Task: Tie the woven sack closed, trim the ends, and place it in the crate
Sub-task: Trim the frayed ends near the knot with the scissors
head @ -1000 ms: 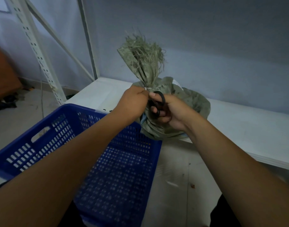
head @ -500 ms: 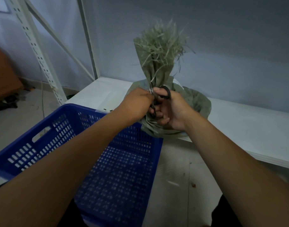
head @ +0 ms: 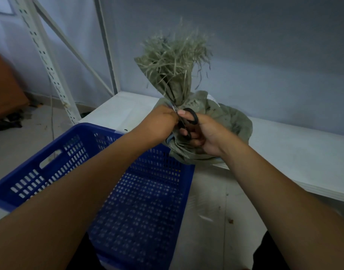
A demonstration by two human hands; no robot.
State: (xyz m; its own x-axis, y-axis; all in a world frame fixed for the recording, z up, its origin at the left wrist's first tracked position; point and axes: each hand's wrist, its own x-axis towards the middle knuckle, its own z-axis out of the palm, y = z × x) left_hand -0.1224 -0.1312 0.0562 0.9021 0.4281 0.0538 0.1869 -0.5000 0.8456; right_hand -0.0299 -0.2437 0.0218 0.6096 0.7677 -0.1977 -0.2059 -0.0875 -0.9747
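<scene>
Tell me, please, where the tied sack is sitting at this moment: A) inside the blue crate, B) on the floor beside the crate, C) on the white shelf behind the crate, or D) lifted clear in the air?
C: the sack rests on the white shelf just past the far edge of the blue crate, which holds nothing that shows, while the left hand grips its neck and the right hand holds black scissors there.

dim, bluish light | soft shadows | wide-angle edge bending | slight softness
</scene>
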